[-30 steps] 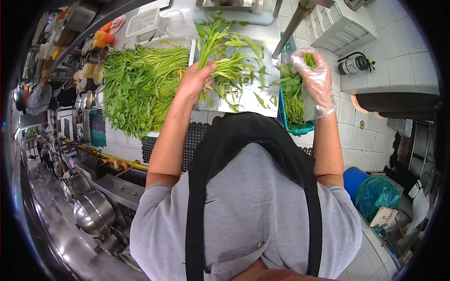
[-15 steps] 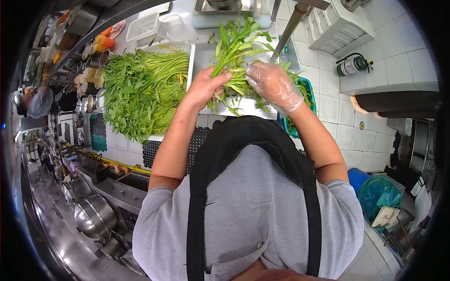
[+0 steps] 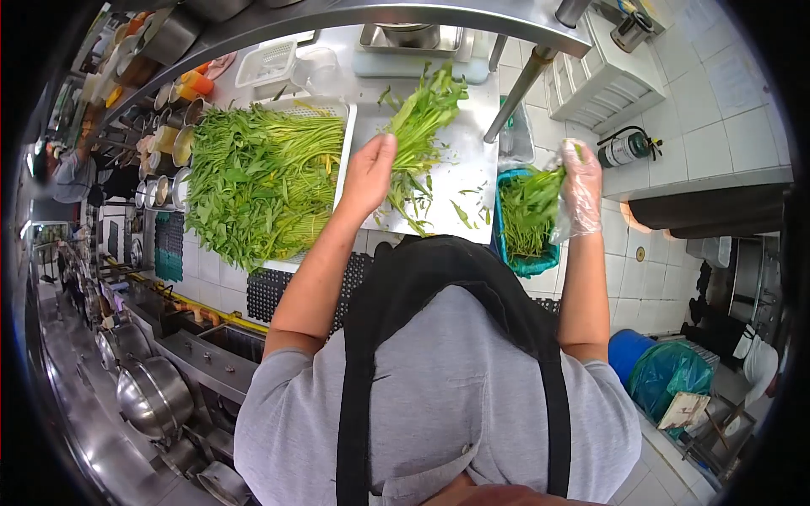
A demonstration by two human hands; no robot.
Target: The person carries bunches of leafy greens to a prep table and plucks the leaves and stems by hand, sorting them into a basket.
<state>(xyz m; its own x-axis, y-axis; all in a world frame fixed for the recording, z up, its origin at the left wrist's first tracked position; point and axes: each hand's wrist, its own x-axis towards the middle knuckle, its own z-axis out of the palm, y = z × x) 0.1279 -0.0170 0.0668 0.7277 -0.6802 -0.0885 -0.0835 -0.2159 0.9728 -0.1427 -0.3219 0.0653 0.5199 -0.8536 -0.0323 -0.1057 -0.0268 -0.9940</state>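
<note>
My bare left hand is closed at the left end of a bunch of leafy green stems, above the steel table. Cut leaves are scattered on the table below it. My right hand, in a clear plastic glove, is closed round some leafy greens, which hang over a bin lined with a green bag. More stems lie inside that bin. To the left, a large heap of greens fills a white basket.
A metal shelf post rises at the table's right end. Small white basket, clear container and metal tray stand at the back. Pots and another person are at the left; a fire extinguisher is at the right.
My right hand has moved from beside the left hand's bunch out to the right over the bin, with greens in it. The bunch at my left hand has fewer loose stems around it.
</note>
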